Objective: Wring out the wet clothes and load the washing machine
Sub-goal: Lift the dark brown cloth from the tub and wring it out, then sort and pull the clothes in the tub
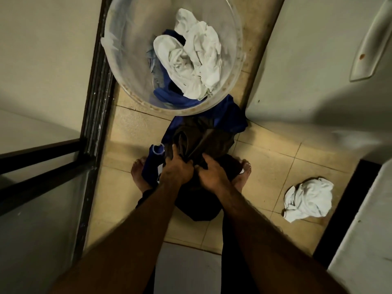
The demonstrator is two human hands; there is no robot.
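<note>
left grip [175,169] + right grip [212,177] side by side, both clenched on bunched dark brown garment [201,132] above floor [275,158] | clear tub [118,60] just beyond, holding white clothes [191,60] | crumpled white cloth [307,199] on floor, right

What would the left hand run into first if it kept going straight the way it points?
The left hand grips the dark brown garment, so that comes first. Beyond it, probably the blue cloth, then the clear tub; depth is hard to judge.
</note>
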